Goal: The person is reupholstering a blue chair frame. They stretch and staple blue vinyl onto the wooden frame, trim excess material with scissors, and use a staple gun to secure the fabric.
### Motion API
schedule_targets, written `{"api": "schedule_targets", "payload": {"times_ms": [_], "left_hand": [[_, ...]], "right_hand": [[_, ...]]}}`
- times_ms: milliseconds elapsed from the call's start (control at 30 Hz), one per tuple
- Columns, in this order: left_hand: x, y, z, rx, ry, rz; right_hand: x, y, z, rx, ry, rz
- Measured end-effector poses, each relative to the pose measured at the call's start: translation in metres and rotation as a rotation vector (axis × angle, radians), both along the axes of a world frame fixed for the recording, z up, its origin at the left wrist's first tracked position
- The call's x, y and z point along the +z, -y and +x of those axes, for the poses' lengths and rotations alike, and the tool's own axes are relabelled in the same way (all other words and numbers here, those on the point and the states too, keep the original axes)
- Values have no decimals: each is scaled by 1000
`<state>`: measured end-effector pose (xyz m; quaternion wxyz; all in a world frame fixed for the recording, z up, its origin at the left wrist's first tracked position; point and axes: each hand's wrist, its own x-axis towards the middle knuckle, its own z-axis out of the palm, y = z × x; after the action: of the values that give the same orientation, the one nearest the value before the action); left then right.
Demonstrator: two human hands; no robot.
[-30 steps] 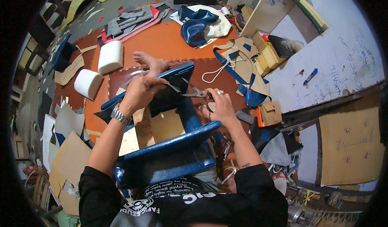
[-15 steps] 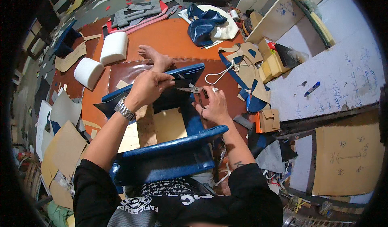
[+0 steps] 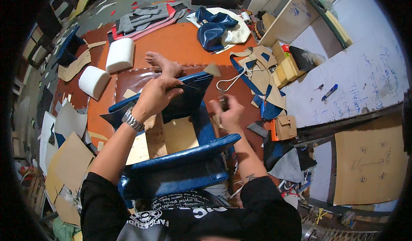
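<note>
Clock directions are taken from the middle of the blue frame.

- Floor mat [image 3: 191,39], orange and brown, spread beneath and beyond the frame.
- White tabletop [image 3: 343,108], marked with handwriting, between two and three o'clock.
- Blue frame [image 3: 184,153], glossy and padded, at the centre of the clock, between the forearms; pale boards [image 3: 182,133] show inside.
- Cardboard sheet [image 3: 371,168], brown, with drawn marks, three o'clock.
- Tan and blue offcuts [image 3: 262,63], heaped at two o'clock, with white cord beside them.
- Blue and white bundle [image 3: 214,30], crumpled, between twelve and one o'clock.
- Foam blocks, two, white, rounded at one end: one [image 3: 119,55] at eleven o'clock, the other [image 3: 93,82] at ten.
- Left hand [image 3: 158,97], near twelve o'clock, over the frame's far panel; thumb and forefinger pinching a thin dark strip [image 3: 189,86]. Whether the strip is joined to the panel cannot be told.
- Right hand [image 3: 228,112], two o'clock, beside the far panel; fingers curled round scissors [image 3: 223,100], blurred, blade position unclear.
- Wristwatch [image 3: 132,120], silver, left wrist.
- Blue pen [image 3: 329,92], lying on the tabletop.
- Small scrap [image 3: 212,70], greyish tan, blurred, one o'clock, at the far panel's corner.
</note>
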<state>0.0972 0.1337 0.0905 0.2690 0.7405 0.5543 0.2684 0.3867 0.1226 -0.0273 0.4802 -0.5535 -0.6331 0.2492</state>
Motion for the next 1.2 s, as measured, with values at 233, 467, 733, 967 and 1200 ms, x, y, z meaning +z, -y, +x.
{"api": "schedule_targets", "payload": {"times_ms": [233, 467, 733, 967, 1200], "left_hand": [[-2, 0, -1, 11, 135, -27], [-4, -6, -3, -75, 121, -109], [10, 7, -18, 8, 43, 264], [-20, 38, -32, -38, -617, 661], [-41, 36, -21, -11, -614, 693]], "right_hand": [[-32, 44, 85, -834, 664, -51], [34, 3, -7, 261, 373, 507], [57, -29, -47, 425, 404, 521], [51, -20, -46, 442, 375, 536], [58, -8, -44, 415, 434, 510]]}}
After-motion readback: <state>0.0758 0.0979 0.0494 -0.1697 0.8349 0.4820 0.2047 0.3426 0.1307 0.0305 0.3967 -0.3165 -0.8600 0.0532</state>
